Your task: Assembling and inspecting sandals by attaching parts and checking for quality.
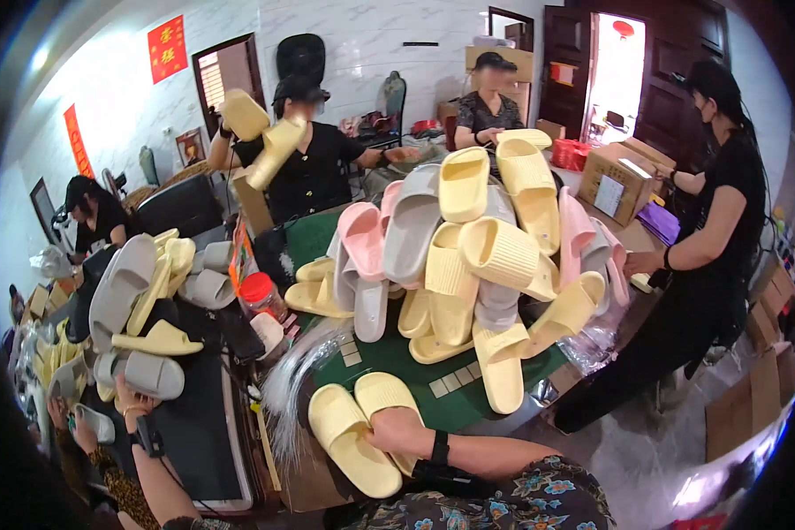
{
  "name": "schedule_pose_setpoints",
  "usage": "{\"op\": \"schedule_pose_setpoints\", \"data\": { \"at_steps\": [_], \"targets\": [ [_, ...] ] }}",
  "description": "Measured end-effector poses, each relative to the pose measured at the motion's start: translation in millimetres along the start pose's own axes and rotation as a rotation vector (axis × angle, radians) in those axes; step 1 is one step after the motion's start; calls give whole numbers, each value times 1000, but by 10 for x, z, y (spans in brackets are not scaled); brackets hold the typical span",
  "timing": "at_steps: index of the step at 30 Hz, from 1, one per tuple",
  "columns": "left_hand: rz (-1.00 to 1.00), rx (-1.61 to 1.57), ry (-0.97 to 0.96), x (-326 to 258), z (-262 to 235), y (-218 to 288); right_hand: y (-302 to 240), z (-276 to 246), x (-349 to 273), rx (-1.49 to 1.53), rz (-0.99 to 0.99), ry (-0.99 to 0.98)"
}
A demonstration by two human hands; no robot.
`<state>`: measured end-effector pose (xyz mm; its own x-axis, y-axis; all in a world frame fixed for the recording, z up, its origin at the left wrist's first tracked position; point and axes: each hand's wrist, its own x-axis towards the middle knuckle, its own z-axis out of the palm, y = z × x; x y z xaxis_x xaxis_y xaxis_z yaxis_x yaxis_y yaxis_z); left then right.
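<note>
Right hand (396, 430) closed on near yellow slipper pair (362, 428); left hand (135, 408) grips grey slipper (147, 373); loose grip risks pair separating.

Head cam, looks down & fwd, close over table (468, 397).

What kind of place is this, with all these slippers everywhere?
Most likely a small home workshop for sorting or packing footwear: a heap of foam slippers on a green table, cardboard boxes nearby, and several people handling pairs.
</note>
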<state>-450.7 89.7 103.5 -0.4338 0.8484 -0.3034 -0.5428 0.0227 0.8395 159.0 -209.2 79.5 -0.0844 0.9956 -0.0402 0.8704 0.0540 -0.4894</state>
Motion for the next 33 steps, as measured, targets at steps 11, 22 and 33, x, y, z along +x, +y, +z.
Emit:
{"op": "schedule_pose_setpoints", "data": {
  "at_steps": [11,22,33],
  "targets": [
    [-43,-128,-228,-1341,-123,76,712,-2623,-787,102,80,948],
    [18,-165,-456,-2456,93,-89,3385,-4029,-701,-195,628,964],
    [-486,-3,-942,-3511,1067,-789,3266,-3761,-1012,-231,489,1383]
  ]
}}
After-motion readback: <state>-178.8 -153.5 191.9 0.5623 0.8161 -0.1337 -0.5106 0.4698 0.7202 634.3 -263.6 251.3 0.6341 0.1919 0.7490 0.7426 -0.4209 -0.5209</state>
